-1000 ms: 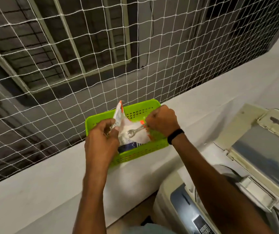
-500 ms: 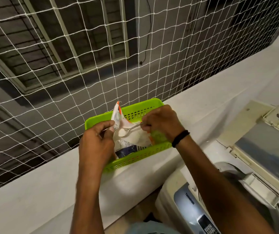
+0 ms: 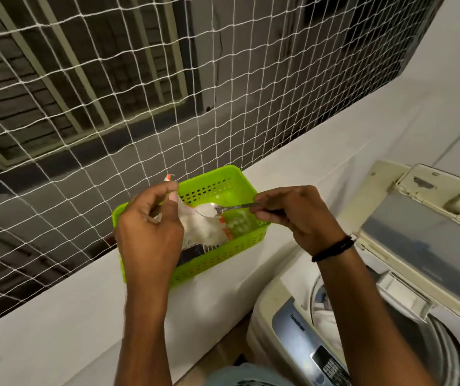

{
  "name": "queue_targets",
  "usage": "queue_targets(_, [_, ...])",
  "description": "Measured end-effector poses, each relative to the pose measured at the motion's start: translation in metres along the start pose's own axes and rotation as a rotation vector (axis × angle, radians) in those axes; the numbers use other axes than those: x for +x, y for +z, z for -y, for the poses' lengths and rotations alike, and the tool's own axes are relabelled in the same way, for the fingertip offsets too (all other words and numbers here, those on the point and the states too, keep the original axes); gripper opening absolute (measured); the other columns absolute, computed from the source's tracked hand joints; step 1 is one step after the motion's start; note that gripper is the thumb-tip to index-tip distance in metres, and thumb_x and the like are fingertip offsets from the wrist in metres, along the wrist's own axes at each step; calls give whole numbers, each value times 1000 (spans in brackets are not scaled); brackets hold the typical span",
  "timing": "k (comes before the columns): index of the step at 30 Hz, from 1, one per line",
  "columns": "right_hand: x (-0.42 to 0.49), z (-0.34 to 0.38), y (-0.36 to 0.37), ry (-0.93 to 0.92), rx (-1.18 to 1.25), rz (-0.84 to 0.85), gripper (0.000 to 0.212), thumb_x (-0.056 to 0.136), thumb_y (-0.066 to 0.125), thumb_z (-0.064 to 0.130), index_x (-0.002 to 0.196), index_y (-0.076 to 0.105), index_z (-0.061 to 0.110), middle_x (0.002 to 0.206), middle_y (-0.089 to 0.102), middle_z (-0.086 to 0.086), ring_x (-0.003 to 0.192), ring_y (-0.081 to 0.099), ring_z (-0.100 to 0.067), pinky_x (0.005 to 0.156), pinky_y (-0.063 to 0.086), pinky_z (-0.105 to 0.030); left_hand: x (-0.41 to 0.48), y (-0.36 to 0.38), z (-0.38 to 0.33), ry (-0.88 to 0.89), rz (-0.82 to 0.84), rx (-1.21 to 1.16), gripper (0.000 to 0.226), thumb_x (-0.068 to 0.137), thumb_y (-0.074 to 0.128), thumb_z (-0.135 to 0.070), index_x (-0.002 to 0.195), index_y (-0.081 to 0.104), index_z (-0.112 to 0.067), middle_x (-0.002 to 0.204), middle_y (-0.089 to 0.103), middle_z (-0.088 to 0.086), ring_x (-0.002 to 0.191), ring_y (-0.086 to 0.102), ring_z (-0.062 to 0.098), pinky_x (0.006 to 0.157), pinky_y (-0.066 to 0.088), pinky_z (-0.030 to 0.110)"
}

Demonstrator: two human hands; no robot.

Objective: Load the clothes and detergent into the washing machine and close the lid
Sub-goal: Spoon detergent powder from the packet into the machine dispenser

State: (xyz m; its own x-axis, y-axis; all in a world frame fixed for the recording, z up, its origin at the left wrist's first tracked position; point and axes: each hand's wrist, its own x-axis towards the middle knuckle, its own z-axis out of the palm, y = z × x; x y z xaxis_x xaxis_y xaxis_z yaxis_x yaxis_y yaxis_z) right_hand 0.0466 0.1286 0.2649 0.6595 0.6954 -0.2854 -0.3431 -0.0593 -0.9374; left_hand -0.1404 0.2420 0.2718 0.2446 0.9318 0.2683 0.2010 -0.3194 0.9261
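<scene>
Detergent powder [image 3: 205, 209] heaps a slim metal spoon [image 3: 233, 208] over its crinkled packet [image 3: 203, 232].

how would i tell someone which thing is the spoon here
Left of the open washing machine, a green basket sits on the white ledge. Over it the right hand pinches a thin metal spoon, bowl heaped with white powder. It is the only shiny metal thing there, unlike the crumpled packet the left hand holds.

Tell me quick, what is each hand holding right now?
Left hand: pinches the top of the detergent packet.
Right hand: holds the spoon, loaded with white powder.
</scene>
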Motion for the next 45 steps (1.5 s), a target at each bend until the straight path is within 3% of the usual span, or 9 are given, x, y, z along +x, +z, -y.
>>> queue_targets(12, [-38,-8,-95,-6,153,-291,16,86,54,-15,94,68,-16,89,70,-32,78,73,-34,67,60,-27,-30,87,-21,141,252,-118,18,92,60,-19,103,72,-27,101,73,-9,87,69,11,81,58,44])
queue_targets(20, [-76,-35,-175,-28,279,-560,16,87,50,-18,92,65,-18,85,68,-31,75,71,-32,67,61,-28,-63,166,-32,290,483,-109,20,92,58,-15,106,72,-19,103,73,-4,91,69,13,84,52,22])
queue_targets(24, [-97,-66,-224,-5,303,-765,16,84,53,-17,87,68,-14,85,70,-25,82,71,-36,82,60,-39,-95,206,-31,297,614,-121,20,93,58,-14,107,72,-18,102,73,-5,93,68,9,84,52,19])
queue_targets(27, [-107,-101,-266,-5,349,-877,26,81,53,-18,67,66,0,67,67,-10,65,69,-23,92,55,-44,-122,239,-21,279,722,-78,19,93,59,-13,107,72,-18,104,72,-5,94,66,7,83,48,10])
queue_targets(29, [-112,-123,-290,2,342,-953,31,81,52,-16,63,63,7,61,64,-4,57,64,-17,93,56,-42,-141,262,-7,262,801,-41,19,92,60,-13,106,73,-18,103,73,-4,93,67,10,82,49,15])
queue_targets(32, [-117,-154,-320,56,380,-1127,17,84,60,-12,81,72,0,79,73,-11,77,70,-23,86,58,-35,-170,299,23,228,935,39,18,92,61,-16,105,73,-20,102,74,-3,92,68,13,84,51,22])
queue_targets(37, [-101,-215,-360,140,298,-1261,12,80,70,-2,77,76,8,81,76,-9,86,74,-29,88,58,-41,-214,354,77,141,1233,177,23,94,59,-22,113,70,-19,112,72,1,104,66,18,85,47,20])
queue_targets(43, [-93,-215,-364,147,-41,-1355,14,86,65,0,90,75,7,80,70,-5,76,62,-18,70,50,-6,-247,401,122,-77,1446,238,47,89,58,-1,135,53,-5,136,57,11,124,56,25,105,43,32])
queue_targets(45, [-88,-222,-364,127,-204,-1336,21,87,59,-1,91,76,10,84,73,-8,77,64,-21,72,51,-13,-254,413,129,-105,1467,248,53,88,57,-3,140,48,-8,141,53,9,130,51,25,110,40,37])
